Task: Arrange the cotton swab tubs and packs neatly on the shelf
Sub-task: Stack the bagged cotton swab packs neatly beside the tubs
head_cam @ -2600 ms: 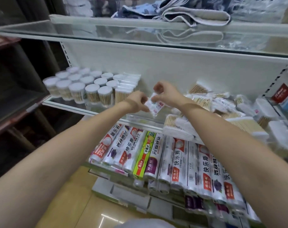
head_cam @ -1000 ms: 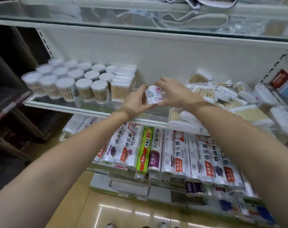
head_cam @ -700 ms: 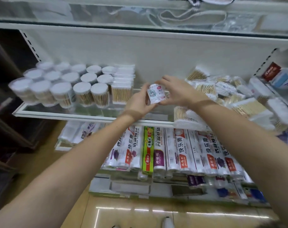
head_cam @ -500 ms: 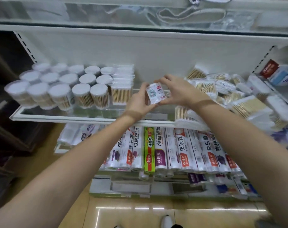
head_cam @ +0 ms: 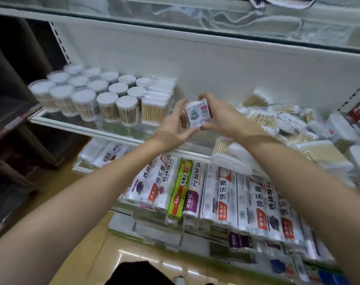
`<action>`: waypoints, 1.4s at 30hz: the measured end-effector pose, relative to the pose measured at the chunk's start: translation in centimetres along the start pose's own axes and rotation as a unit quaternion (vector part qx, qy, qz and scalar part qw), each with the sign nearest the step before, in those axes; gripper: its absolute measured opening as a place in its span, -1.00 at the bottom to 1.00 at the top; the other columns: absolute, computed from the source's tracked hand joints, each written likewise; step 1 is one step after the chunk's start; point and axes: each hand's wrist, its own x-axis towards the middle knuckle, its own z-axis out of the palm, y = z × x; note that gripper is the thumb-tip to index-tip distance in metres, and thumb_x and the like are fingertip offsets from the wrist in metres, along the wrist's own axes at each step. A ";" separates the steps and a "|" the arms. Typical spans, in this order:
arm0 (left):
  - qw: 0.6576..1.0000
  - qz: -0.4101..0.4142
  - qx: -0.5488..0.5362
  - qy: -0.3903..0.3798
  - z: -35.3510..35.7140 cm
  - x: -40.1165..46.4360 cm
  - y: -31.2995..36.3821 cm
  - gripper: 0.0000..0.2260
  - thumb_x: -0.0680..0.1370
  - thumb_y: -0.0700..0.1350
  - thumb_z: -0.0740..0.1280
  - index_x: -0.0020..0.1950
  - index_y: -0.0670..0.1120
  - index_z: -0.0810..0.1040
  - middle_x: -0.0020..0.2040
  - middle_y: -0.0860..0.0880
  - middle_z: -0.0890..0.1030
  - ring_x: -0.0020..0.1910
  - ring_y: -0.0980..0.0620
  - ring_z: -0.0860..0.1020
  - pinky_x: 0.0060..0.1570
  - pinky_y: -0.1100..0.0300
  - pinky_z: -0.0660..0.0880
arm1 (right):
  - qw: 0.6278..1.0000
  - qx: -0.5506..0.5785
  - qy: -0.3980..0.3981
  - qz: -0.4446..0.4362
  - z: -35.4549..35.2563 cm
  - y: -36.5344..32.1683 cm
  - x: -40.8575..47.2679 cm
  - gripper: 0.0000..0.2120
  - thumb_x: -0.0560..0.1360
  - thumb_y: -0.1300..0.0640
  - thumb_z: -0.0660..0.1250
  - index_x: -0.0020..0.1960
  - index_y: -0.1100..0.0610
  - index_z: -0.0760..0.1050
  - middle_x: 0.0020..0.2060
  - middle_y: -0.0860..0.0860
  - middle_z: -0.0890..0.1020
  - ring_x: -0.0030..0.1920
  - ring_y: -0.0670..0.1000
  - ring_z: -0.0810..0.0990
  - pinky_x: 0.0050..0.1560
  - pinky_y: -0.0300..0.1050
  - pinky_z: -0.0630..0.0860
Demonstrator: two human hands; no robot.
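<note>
1. A small printed pack [head_cam: 198, 114] is held in the air above the near edge of the glass shelf [head_cam: 76, 126], printed face toward the camera. The pack stands roughly upright, with its long axis running near-vertical and tipped slightly to the left.
2. The pack is pinched between both hands. The left hand [head_cam: 175, 128] is curled against its left and lower edges; the right hand [head_cam: 222, 116] is curled over its top and right edges. Nothing else is held by either hand.
3. To the left, on the same shelf, round tubs [head_cam: 88, 95] stand upright in tidy rows, white tops uppermost. Just beside them on the right, a stack of flat clear packs [head_cam: 156, 103] is set against the last tubs.
4. To the right, a loose heap of swab packs [head_cam: 277, 124] lies at mixed angles, some of them overhanging the near edge of the shelf.
5. A bare stretch of glass lies between the stack and the heap, directly below and beyond the held pack. It is judged that the coming placement turns on this: the gap is straight ahead and down from both hands, nearly equally reached by each.
6. Below the shelf, rolls of plastic wrap [head_cam: 222, 192] are laid side by side.
</note>
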 end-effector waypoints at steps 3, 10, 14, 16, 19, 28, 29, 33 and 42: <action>0.998 -0.062 -0.026 0.019 0.3 -0.7 0.8 -0.45 0.59 -0.05 0.36 0.50 0.01 0.18 0.04 0.01 0.61 -0.15 0.11 0.57 -0.13 0.23 0.57 | 1.000 0.010 -0.003 -0.018 -0.1 0.0 -0.3 -0.20 0.37 0.11 0.59 0.45 -0.01 0.19 0.12 0.06 0.64 0.01 0.06 0.62 0.03 0.00 0.59; 0.965 -0.103 -0.242 -0.012 -1.6 -0.2 -0.4 -0.78 0.63 -0.14 0.30 0.14 -0.27 0.42 -0.15 -0.19 0.61 -0.39 0.08 0.50 -0.45 0.30 0.42 | 0.997 0.040 -0.057 -0.039 0.1 -0.5 -0.5 -0.20 0.30 0.03 0.63 0.37 -0.03 0.24 0.02 -0.04 0.63 -0.07 -0.02 0.63 0.00 0.05 0.61; 0.959 -0.117 -0.260 -0.004 -1.8 -0.1 -0.9 -0.76 0.63 -0.13 0.30 0.14 -0.31 0.44 -0.18 -0.15 0.60 -0.40 0.06 0.49 -0.46 0.28 0.40 | 0.991 0.104 -0.081 -0.034 -0.2 -0.5 -0.7 -0.19 0.27 -0.19 0.62 0.36 -0.05 0.29 -0.01 -0.09 0.60 -0.11 -0.03 0.62 -0.04 0.04 0.60; 0.956 -0.123 -0.267 0.010 -1.9 0.0 -1.1 -0.73 0.63 -0.12 0.30 0.15 -0.33 0.45 -0.20 -0.14 0.59 -0.40 0.05 0.48 -0.46 0.25 0.40 | 0.988 0.126 -0.083 -0.026 -0.4 -0.5 -0.7 -0.18 0.29 -0.25 0.58 0.41 -0.06 0.30 -0.02 -0.11 0.58 -0.12 -0.03 0.60 -0.05 -0.01 0.58; 0.952 -0.124 -0.279 0.013 -1.9 -0.1 -1.2 -0.73 0.62 -0.14 0.32 0.15 -0.34 0.45 -0.24 -0.11 0.58 -0.40 0.02 0.47 -0.45 0.21 0.39 | 0.988 0.124 -0.094 -0.021 -0.3 -0.4 -0.7 -0.24 0.36 -0.26 0.52 0.44 -0.06 0.30 -0.02 -0.09 0.57 -0.10 -0.03 0.60 -0.06 -0.07 0.54; 0.964 -0.101 -0.246 0.016 -1.6 -0.2 -1.0 -0.81 0.61 -0.18 0.34 0.12 -0.27 0.44 -0.16 -0.22 0.65 -0.37 -0.02 0.54 -0.47 0.23 0.43 | 0.986 0.149 -0.078 0.004 -0.1 0.0 -0.3 -0.53 0.45 0.15 0.46 0.31 -0.08 0.44 -0.15 -0.04 0.63 -0.14 -0.04 0.61 -0.01 0.06 0.60; 0.965 -0.099 -0.242 0.019 -1.6 -0.3 -0.9 -0.81 0.61 -0.18 0.34 0.12 -0.27 0.44 -0.15 -0.24 0.65 -0.36 -0.04 0.54 -0.47 0.23 0.44 | 0.986 0.152 -0.074 0.005 -0.1 0.0 -0.3 -0.53 0.45 0.15 0.46 0.30 -0.09 0.44 -0.16 -0.05 0.63 -0.14 -0.04 0.61 -0.02 0.05 0.60; 0.965 -0.106 -0.240 0.028 -1.7 -0.3 -0.7 -0.80 0.59 -0.17 0.37 0.14 -0.24 0.46 -0.14 -0.26 0.66 -0.35 -0.09 0.54 -0.46 0.21 0.47 | 0.985 0.159 -0.069 0.004 0.0 0.2 -0.2 -0.56 0.46 0.15 0.44 0.29 -0.10 0.44 -0.17 -0.06 0.65 -0.15 -0.06 0.63 -0.05 -0.01 0.60; 0.951 -0.135 -0.277 0.033 -2.9 0.4 1.5 -0.80 0.49 -0.19 0.50 -0.03 -0.21 0.51 -0.31 -0.16 0.62 -0.48 -0.01 0.50 -0.46 0.17 0.43 | 0.995 0.081 -0.057 -0.001 -1.3 -0.6 0.8 -0.62 0.49 0.19 0.41 0.23 0.06 0.34 -0.13 -0.05 0.66 -0.25 -0.07 0.60 -0.31 -0.25 0.43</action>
